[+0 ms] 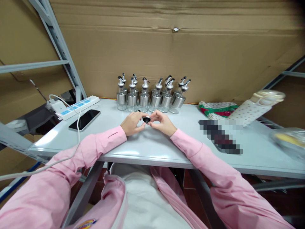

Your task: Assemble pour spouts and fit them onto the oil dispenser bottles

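Note:
Between both hands, above the grey table [152,146], is a pourer stopper [146,120] with a black ribbed plug and a silver-looking rim. Its plug points down toward me. My left hand [132,123] pinches it from the left, and my right hand [164,122] has thumb and fingers closed on its right side. A small dark tip shows just beyond the left fingers. Behind the hands, several glass oil bottles [144,100] with steel sleeves and silver pourers stand in rows; the rearmost are partly hidden.
On the left lie a phone [85,120] and a white power strip [78,107]; a white cable [79,127] crosses my left sleeve. To the right are a spotted bottle [254,109], a patterned cloth [218,108] and a blurred clear bag [290,141]. Cardboard [152,54] closes the back.

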### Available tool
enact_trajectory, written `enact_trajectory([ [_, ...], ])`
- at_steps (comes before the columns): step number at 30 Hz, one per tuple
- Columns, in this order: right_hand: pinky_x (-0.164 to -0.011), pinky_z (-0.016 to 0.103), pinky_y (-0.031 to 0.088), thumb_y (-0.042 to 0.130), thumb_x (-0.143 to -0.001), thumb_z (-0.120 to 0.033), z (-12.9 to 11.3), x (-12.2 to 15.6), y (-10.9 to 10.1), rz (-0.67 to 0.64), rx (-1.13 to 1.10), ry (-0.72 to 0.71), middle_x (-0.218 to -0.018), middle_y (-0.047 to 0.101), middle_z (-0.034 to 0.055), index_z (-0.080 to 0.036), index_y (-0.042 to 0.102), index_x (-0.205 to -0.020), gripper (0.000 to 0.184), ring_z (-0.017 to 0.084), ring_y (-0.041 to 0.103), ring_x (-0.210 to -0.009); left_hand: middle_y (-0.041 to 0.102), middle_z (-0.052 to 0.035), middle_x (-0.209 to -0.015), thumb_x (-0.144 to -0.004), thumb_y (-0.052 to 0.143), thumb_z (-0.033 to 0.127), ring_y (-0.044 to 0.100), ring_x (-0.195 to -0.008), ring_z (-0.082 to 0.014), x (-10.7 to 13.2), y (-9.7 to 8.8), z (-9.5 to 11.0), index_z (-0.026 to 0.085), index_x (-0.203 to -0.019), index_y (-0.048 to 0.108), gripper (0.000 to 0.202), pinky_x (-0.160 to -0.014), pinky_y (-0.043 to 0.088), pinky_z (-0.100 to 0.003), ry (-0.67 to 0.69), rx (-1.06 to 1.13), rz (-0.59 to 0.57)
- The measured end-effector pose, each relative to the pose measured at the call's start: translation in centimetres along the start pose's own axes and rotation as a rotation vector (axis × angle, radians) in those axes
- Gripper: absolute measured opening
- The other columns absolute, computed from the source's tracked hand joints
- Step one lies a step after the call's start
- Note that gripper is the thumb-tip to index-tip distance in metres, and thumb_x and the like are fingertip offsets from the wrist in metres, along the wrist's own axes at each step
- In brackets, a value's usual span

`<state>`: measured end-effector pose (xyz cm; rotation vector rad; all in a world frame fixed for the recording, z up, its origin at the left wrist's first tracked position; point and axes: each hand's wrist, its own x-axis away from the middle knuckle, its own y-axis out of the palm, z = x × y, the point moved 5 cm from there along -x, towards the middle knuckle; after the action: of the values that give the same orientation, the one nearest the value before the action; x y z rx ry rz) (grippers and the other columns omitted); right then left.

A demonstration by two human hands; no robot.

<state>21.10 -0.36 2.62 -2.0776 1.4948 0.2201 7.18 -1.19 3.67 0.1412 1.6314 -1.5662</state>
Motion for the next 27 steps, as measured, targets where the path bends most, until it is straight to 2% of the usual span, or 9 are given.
enact_trajectory([
  [5, -0.07, 0.028, 0.049, 0.069, -0.063, -0.031, 0.2, -0.2, -0.2, 0.02, -0.035, -0.003, -0.08, 0.063, 0.0019, -0.017, 0.052, -0.077, 0.026, 0.011, 0.058, -0.069, 0.061, -0.0049, -0.093, -0.08, 0.045, 0.027, 0.055, -0.081, -0.0158, 0.0, -0.2, 0.1, 0.016, -0.106, 0.049, 0.028, -0.076, 0.038, -0.03, -0.001, 0.009, 0.016],
  [14, -0.072, 0.03, 0.048, 0.071, -0.061, -0.03, 0.0, -0.1, -0.2, 0.013, -0.004, -0.004, -0.079, 0.063, 0.0012, -0.017, 0.056, -0.075, 0.025, 0.013, 0.059, -0.073, 0.059, -0.0049, -0.088, -0.073, 0.049, 0.024, 0.055, -0.083, -0.0177, -0.2, 0.0, 0.1, 0.017, -0.1, 0.052, 0.028, -0.076, 0.038, -0.029, 0.021, -0.058, -0.005],
  [18, -0.076, 0.031, 0.047, 0.064, -0.068, -0.032, -0.4, -0.1, -0.2, 0.0, 0.017, -0.012, -0.084, 0.065, 0.0033, -0.017, 0.059, -0.077, 0.018, 0.015, 0.061, -0.081, 0.058, -0.0053, -0.088, -0.072, 0.05, 0.025, 0.055, -0.082, -0.018, -0.1, 0.0, 0.1, 0.017, -0.1, 0.053, 0.029, -0.073, 0.037, -0.029, 0.032, -0.101, 0.009],
  [21, -0.078, 0.031, 0.045, 0.054, -0.076, -0.027, -0.4, -0.3, -1.2, 0.093, 0.15, -0.027, -0.088, 0.066, 0.0051, -0.017, 0.062, -0.081, 0.014, 0.016, 0.06, -0.086, 0.058, -0.0044, -0.086, -0.07, 0.05, 0.023, 0.054, -0.08, -0.0177, -0.2, -0.1, 0.1, 0.017, -0.096, 0.053, 0.028, -0.072, 0.037, -0.029, 0.019, -0.113, 0.013],
  [24, -0.076, 0.032, 0.044, 0.05, -0.075, -0.021, 0.5, -0.7, -2.9, 0.234, 0.412, 0.011, -0.085, 0.067, 0.0051, -0.018, 0.064, -0.079, 0.014, 0.018, 0.059, -0.083, 0.058, -0.0036, -0.086, -0.068, 0.05, 0.022, 0.053, -0.079, -0.0171, -0.3, -0.2, 0.2, 0.018, -0.092, 0.053, 0.025, -0.073, 0.037, -0.029, -0.003, -0.117, -0.002],
  [27, -0.077, 0.033, 0.043, 0.05, -0.072, -0.015, 1.9, -1.1, -4.0, 0.234, 0.616, 0.068, -0.079, 0.067, 0.005, -0.017, 0.065, -0.075, 0.015, 0.018, 0.059, -0.078, 0.058, -0.0035, -0.085, -0.068, 0.051, 0.022, 0.053, -0.078, -0.0169, -0.4, -0.3, 0.3, 0.018, -0.092, 0.054, 0.025, -0.073, 0.037, -0.029, -0.003, -0.131, -0.006],
])
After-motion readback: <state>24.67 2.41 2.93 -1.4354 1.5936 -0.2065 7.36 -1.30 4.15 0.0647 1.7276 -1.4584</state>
